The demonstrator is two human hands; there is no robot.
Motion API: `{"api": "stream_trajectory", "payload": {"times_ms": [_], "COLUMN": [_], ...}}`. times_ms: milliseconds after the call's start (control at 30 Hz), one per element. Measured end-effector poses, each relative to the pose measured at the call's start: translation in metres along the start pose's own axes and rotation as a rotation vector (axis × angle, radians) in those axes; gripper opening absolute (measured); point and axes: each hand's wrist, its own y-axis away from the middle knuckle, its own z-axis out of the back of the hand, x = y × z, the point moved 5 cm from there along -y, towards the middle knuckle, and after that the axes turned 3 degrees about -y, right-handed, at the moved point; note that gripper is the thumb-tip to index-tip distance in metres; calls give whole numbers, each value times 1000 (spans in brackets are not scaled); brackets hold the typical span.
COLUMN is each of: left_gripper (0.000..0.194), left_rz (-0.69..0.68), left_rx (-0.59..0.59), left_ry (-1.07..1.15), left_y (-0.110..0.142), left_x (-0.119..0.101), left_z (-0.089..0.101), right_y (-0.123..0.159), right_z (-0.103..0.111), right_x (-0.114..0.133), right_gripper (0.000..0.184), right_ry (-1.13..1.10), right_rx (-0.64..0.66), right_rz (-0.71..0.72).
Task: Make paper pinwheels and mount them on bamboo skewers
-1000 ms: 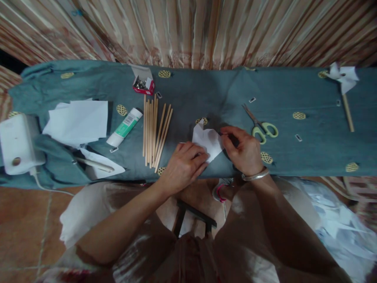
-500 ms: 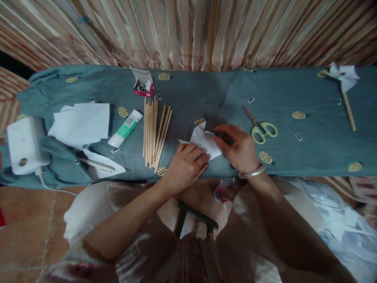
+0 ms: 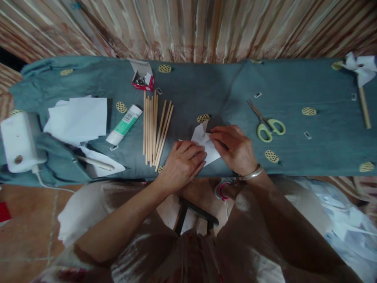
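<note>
A white paper pinwheel (image 3: 210, 153), cut and partly folded, lies in front of me at the table's near side. My left hand (image 3: 183, 163) presses on its left part with curled fingers, hiding that portion. With thumb and fingers pinched, my right hand (image 3: 234, 149) holds a paper flap at its right side near the middle. One pointed blade of paper stands up beyond the fingers. Left of my hands lie several thin wooden sticks (image 3: 154, 129). Green-handled scissors (image 3: 266, 124) rest to the right, slightly apart from my right hand.
A finished-looking pinwheel on a stick (image 3: 363, 90) lies far right. To the left are a glue stick tube (image 3: 125, 124), a red box of metal pins (image 3: 143, 80), a stack of white paper (image 3: 78, 120) and a white corded device (image 3: 20, 141). A curtain (image 3: 188, 31) hangs behind the cloth-covered table.
My right hand has moved slightly left, bringing the right paper flap inward towards the pinwheel's middle. My left hand stays pressed on the paper. The whole view has shifted a little.
</note>
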Motion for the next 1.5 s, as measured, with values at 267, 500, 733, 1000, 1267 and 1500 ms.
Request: {"api": "stream_trajectory", "payload": {"times_ms": [267, 500, 733, 1000, 1267, 1500], "left_gripper": [21, 22, 21, 22, 21, 21], "left_rz": [-9, 5, 15, 10, 16, 12], "left_rx": [-14, 2, 33, 20, 55, 25], "left_ry": [-18, 4, 18, 17, 10, -14], "left_y": [0, 1, 1, 1, 0, 0], "left_x": [-1, 0, 0, 0, 0, -2], "left_z": [-1, -3, -3, -2, -3, -1], "right_y": [-2, 0, 4, 5, 4, 3], "right_z": [-1, -4, -3, -3, -3, -3], "right_x": [1, 5, 8, 10, 12, 14], "right_gripper": [21, 23, 26, 25, 27, 25], "right_ry": [18, 107, 127, 152, 143, 193], "right_rx": [9, 54, 74, 85, 127, 140], "right_rz": [32, 99, 142, 158, 161, 181]}}
